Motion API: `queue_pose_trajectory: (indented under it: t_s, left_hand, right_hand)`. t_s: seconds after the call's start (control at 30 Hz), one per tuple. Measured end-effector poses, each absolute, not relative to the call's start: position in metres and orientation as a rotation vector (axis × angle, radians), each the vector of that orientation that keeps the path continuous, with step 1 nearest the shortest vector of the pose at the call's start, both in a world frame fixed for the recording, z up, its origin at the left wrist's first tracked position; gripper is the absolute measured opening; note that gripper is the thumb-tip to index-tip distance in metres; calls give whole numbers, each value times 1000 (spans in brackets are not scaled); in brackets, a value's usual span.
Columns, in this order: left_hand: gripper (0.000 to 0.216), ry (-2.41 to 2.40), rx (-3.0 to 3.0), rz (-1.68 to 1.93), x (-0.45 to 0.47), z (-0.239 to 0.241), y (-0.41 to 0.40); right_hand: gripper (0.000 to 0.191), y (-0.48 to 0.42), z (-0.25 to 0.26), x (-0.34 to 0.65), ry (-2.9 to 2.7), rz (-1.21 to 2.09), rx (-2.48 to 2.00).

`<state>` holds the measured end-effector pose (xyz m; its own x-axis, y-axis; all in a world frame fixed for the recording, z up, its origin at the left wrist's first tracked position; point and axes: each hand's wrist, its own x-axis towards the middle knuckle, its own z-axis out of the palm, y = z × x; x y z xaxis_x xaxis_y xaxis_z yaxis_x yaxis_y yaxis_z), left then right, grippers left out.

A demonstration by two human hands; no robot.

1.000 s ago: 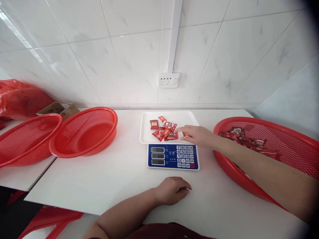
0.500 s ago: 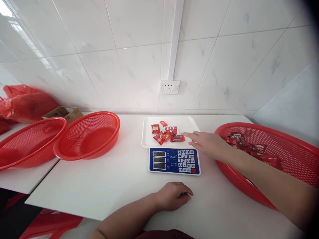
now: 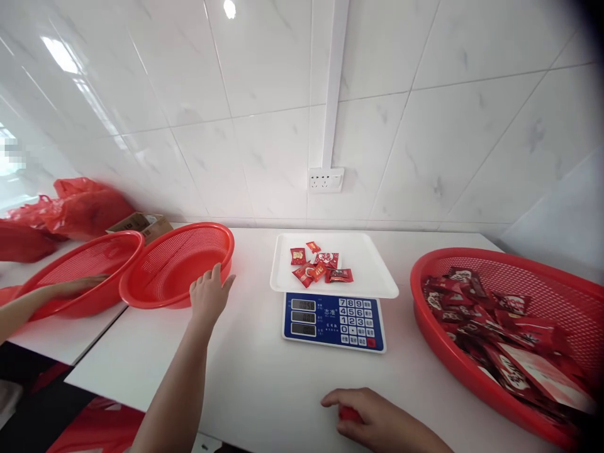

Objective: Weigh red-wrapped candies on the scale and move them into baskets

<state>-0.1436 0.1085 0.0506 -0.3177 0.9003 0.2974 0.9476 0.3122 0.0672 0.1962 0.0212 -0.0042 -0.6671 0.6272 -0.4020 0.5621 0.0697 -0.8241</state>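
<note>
My left hand (image 3: 208, 294) is at the near right rim of a red perforated basket (image 3: 177, 267), its thumb spread away from the fingers. Whether it bears on the rim, I cannot tell. Low over the table, in front of the scale, my right hand (image 3: 372, 418) is curled around a small red packet (image 3: 350, 414), mostly hidden by the fingers. Several red snack packets (image 3: 325, 259) lie on the white tray (image 3: 370, 264) of the blue-fronted digital scale (image 3: 334, 322). To the right stands a larger red basket (image 3: 427, 305) holding many red and dark packets (image 3: 514, 327).
Another red basket (image 3: 113, 242) stands at the left, with another person's hand (image 3: 87, 284) reaching into it. Behind are red plastic bags (image 3: 92, 211) and a cardboard box (image 3: 158, 228). A wall socket (image 3: 325, 180) sits above the white table (image 3: 255, 352).
My right hand has drawn back from the tray to the near table, now with a red packet. My left hand has moved left to the basket. Another person's arm has appeared at the left.
</note>
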Motion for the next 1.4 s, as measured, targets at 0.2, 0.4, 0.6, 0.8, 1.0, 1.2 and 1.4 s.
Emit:
queue_pose_trajectory:
  t_s: [0.2, 0.4, 0.6, 0.8, 1.0, 1.2, 1.4]
  left_hand:
    - [50, -2382, -1975, -422, -110, 54, 100]
    - [53, -1930, -2587, -643, -48, 65, 125]
    - [89, -1884, -2929, -46, -11, 75, 192]
    - [79, -1741, -3048, 168, -23, 84, 212]
    - [38, -1719, -2982, -28, -30, 80, 204]
    - [33, -1853, -2862, -174, -36, 85, 194]
    - [21, -2014, -2588, -288, -74, 114, 179]
  right_hand:
    - [39, 32, -31, 184, -1864, 2015, -1186]
    - [40, 30, -30, 186, -1843, 1993, -1174]
    - [38, 26, -34, 187, -1853, 1926, -1205]
    - [37, 24, -37, 189, -1829, 1895, -1222]
    - [37, 24, -32, 186, -1866, 1883, -1266]
    - [36, 25, -32, 185, -1845, 1889, -1274]
    - [38, 26, -37, 186, -1832, 1915, -1273]
